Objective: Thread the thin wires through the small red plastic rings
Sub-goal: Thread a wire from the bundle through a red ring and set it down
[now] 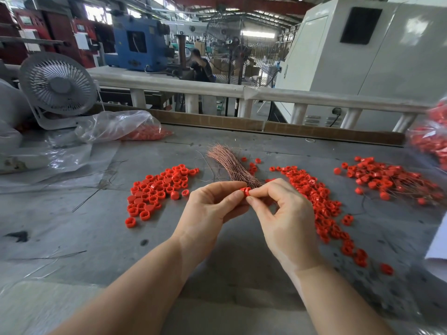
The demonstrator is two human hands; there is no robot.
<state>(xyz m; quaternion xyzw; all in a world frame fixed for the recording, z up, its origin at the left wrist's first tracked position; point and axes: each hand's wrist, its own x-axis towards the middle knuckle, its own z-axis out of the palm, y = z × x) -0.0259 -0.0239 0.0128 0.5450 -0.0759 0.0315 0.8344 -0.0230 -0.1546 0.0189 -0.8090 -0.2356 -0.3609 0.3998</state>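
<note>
A grey bench (72, 213) holds a desk fan (58, 85) at ten o'clock and a loose pile of red rings (157, 189) at nine o'clock. At centre, the left hand (208, 209) and right hand (285, 213) together pinch one red ring (245, 191), fingertips curled round it. A copper wire bundle (229, 163) fans toward twelve o'clock just behind. More rings (321, 204) spread at three o'clock.

Near side: bare table (79, 228) lets you pass | left: ring pile (157, 189) blocks | centre: wire bundle (229, 165) | right: ring heaps (321, 201) crowd you | far-left: fan (58, 85), bag (116, 126)
</note>
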